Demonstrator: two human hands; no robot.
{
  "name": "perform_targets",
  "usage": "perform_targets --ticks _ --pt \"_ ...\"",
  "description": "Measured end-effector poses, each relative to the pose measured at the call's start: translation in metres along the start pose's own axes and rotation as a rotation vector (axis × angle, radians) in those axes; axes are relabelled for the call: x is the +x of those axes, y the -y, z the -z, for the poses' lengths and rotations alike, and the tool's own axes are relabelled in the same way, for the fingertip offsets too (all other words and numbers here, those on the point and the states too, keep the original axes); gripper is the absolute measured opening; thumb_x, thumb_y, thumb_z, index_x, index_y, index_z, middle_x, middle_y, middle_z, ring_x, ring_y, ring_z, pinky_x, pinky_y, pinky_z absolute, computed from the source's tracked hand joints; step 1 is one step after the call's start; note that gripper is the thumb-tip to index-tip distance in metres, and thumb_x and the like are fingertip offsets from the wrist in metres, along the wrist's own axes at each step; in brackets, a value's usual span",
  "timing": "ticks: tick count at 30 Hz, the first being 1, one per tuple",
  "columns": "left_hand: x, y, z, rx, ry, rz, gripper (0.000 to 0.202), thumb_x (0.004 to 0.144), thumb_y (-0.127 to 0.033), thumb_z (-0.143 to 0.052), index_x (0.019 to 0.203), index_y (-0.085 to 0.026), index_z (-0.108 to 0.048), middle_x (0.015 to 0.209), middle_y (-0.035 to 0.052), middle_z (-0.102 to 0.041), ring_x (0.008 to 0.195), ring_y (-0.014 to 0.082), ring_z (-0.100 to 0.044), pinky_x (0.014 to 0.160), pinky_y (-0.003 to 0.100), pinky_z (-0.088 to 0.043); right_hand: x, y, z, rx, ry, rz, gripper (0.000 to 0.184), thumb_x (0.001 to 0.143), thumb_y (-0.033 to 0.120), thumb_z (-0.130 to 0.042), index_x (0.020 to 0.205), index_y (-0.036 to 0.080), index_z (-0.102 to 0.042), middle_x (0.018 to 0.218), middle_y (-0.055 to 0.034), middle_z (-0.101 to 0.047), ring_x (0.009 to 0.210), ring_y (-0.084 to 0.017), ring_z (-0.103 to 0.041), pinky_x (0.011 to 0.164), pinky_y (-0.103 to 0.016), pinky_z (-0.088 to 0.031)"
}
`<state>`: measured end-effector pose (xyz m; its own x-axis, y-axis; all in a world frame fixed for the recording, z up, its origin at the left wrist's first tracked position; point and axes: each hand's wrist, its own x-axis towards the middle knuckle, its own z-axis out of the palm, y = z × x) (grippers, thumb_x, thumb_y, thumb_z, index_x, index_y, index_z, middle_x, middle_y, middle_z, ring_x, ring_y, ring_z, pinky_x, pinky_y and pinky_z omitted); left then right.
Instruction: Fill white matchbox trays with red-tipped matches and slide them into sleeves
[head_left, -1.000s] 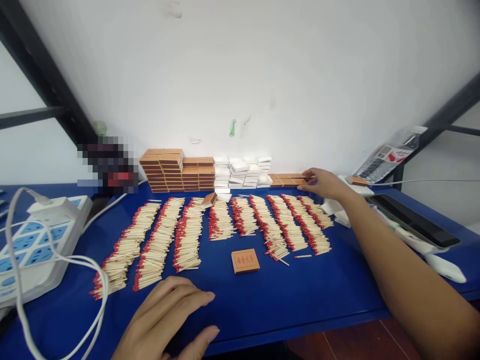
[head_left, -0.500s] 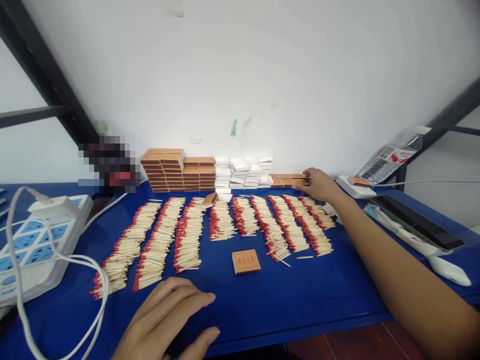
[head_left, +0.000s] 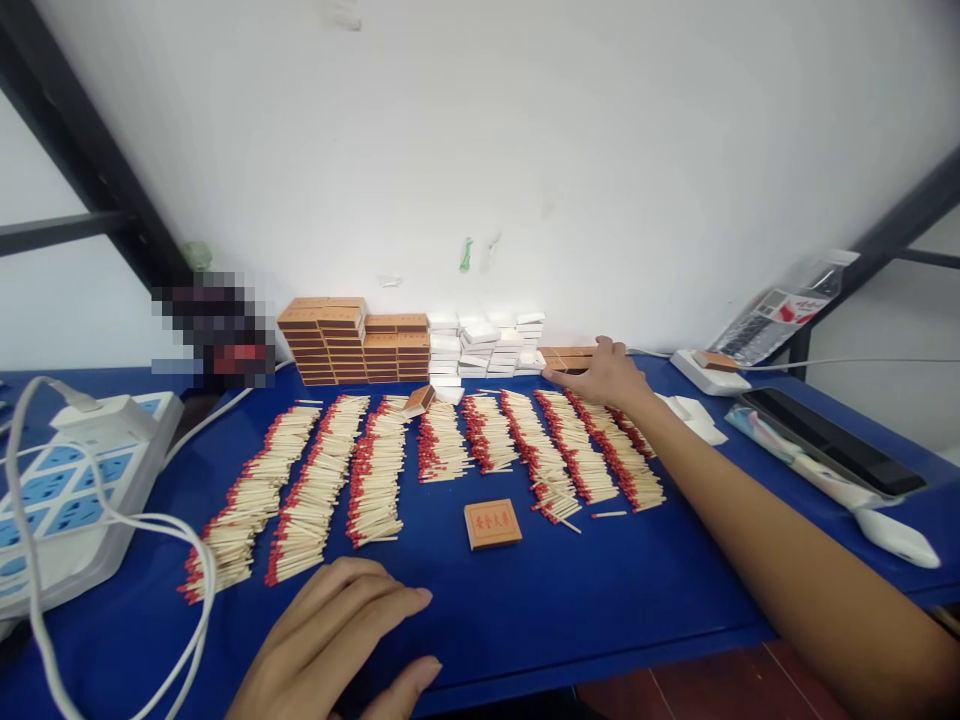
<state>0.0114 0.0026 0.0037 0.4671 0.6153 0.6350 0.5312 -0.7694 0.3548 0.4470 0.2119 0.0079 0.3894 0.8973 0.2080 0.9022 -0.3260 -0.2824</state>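
Observation:
My right hand [head_left: 606, 375] reaches to the low row of orange-brown matchboxes [head_left: 567, 357] against the wall. Its thumb lies along their front side and its fingers bend over the back, gripping them; the row's right end is hidden beneath the hand. At the near edge, my left hand [head_left: 337, 640] rests empty, thumb apart from the fingers. A single matchbox [head_left: 493, 524] with red characters lies flat ahead of it. Red-tipped matches [head_left: 375, 480] spread in several long rows across the blue table [head_left: 480, 620]. Another matchbox [head_left: 418, 402] leans tilted near a white tray [head_left: 448, 395].
Stacked matchboxes [head_left: 322, 345] and white inner trays [head_left: 487, 345] line the wall [head_left: 480, 150]. At left lies a power strip [head_left: 82, 490] with looping white cable [head_left: 202, 600]. A phone [head_left: 832, 440], a plastic bottle [head_left: 787, 310] and white pieces [head_left: 694, 418] are at right.
My right hand has slid left along the low row of matchboxes, uncovering the white pieces at its right. My left hand stays where it was.

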Motion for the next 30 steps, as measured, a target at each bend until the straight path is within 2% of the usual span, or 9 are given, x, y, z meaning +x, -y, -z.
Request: perform_targets --ticks 6,17,25,30 --pt "0.0002 -0.0007 0.0002 -0.011 0.003 0.005 0.022 0.099 -0.038 -0.079 0.119 -0.027 -0.080 0.101 0.0053 -0.084 0.093 0.0216 -0.081 0.082 0.025 -0.069 0.0010 0.0005 0.0015 -0.013 0.048 -0.011 0.131 0.070 0.102 -0.063 0.158 0.008 -0.039 0.155 -0.0383 -0.049 0.144 -0.058 -0.051 0.113 -0.074 -0.046" --pt "-0.0011 -0.0006 0.0010 0.022 0.011 -0.006 0.023 0.102 -0.041 -0.076 0.121 -0.027 -0.078 0.103 0.0042 -0.083 0.096 0.0192 -0.080 0.087 0.023 -0.068 0.0030 -0.0027 -0.0002 -0.014 0.024 -0.016 0.129 0.073 0.100 -0.063 0.160 0.008 -0.039 0.158 -0.0373 -0.049 0.147 -0.056 -0.049 0.116 -0.074 -0.043" --pt "0.0000 -0.0011 0.0011 0.047 0.022 -0.010 0.023 0.104 -0.043 -0.074 0.120 -0.027 -0.077 0.104 0.0027 -0.083 0.098 0.0163 -0.080 0.090 0.020 -0.066 0.0004 0.0043 -0.0001 -0.026 0.035 0.008 0.132 0.071 0.102 -0.062 0.160 0.008 -0.037 0.159 -0.0360 -0.048 0.148 -0.056 -0.046 0.116 -0.073 -0.043" --pt "-0.0004 -0.0018 0.0013 0.053 0.020 -0.022 0.023 0.106 -0.043 -0.072 0.120 -0.027 -0.077 0.103 0.0026 -0.082 0.098 0.0159 -0.080 0.090 0.019 -0.066 0.0007 0.0049 -0.0008 -0.024 0.031 0.009 0.126 0.074 0.097 -0.064 0.160 0.008 -0.038 0.158 -0.0358 -0.048 0.147 -0.055 -0.048 0.116 -0.072 -0.043"
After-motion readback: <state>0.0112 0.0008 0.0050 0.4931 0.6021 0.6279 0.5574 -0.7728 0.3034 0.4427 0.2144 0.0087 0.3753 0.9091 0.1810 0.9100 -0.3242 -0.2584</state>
